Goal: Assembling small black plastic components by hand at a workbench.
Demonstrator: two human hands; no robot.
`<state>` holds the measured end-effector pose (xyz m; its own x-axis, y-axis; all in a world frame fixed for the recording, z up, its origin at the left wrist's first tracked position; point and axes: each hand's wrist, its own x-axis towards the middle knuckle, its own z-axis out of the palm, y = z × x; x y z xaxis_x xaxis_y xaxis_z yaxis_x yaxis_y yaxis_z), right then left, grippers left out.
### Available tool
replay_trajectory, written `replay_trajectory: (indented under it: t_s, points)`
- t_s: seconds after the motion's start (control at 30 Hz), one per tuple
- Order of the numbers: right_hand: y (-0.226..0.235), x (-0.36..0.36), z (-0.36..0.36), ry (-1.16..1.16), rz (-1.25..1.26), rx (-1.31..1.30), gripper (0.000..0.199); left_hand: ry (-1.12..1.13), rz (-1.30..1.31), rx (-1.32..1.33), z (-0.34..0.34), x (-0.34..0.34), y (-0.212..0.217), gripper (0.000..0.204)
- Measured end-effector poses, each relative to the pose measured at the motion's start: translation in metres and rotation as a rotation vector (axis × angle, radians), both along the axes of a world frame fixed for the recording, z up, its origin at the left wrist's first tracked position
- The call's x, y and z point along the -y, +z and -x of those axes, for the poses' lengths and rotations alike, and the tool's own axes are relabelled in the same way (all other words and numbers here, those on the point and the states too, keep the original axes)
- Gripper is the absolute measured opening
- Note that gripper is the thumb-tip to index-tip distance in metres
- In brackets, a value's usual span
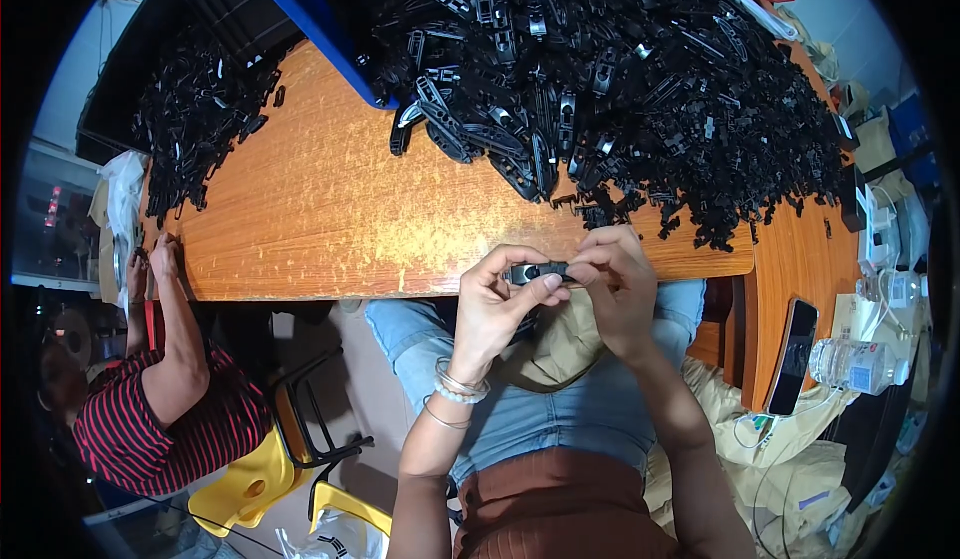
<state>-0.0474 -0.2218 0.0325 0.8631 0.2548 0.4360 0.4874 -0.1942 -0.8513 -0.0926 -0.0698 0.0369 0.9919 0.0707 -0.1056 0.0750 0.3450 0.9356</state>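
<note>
Between my two hands, just off the table's near edge, is a small black plastic part with a shiny metallic patch. My left hand pinches its left end between thumb and fingers. Bracelets circle that wrist. At the part's right end, the thumb and fingertips of my right hand are closed on it. Its exact kind is hard to make out, as fingers cover much of it. Beyond my hands, a big heap of black plastic pieces covers the far side of the wooden table.
A blue panel rises beside the heap. Another pile of black parts lies far left, where a person in a striped shirt works. On the right are a phone and a clear bottle. A yellow chair stands lower left.
</note>
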Motion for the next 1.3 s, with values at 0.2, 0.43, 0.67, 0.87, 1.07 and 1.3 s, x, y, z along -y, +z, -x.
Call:
replay_trajectory:
  t_s: [0.2, 0.43, 0.67, 0.87, 1.07, 1.3]
  points:
    - [-0.012, 0.005, 0.009, 0.182, -0.214, -0.628, 0.021, 0.016, -0.129, -0.017, -0.001, -0.001, 0.009, 0.015]
    - [-0.003, 0.012, 0.006, 0.191, -0.051, -0.506, 0.022, -0.198, -0.039, -0.096, -0.009, -0.022, 0.012, 0.025]
    - [-0.007, 0.0, -0.03, 0.098, 0.322, 0.302, 0.012, 0.352, -1.315, 0.394, -0.085, -0.034, 0.014, 0.03]
    - [-0.011, -0.016, -0.061, -0.148, 0.776, 0.388, 0.011, 0.358, -1.7, 0.598, -0.112, -0.048, 0.002, 0.035]
    - [-0.02, -0.011, -0.053, -0.142, 0.478, 0.526, 0.01, 0.443, -0.933, 0.331, -0.068, -0.045, 0.001, 0.023]
    - [-0.004, -0.008, -0.028, 0.002, 0.085, 0.335, 0.016, 0.047, -0.297, -0.021, -0.017, -0.029, 0.007, 0.024]
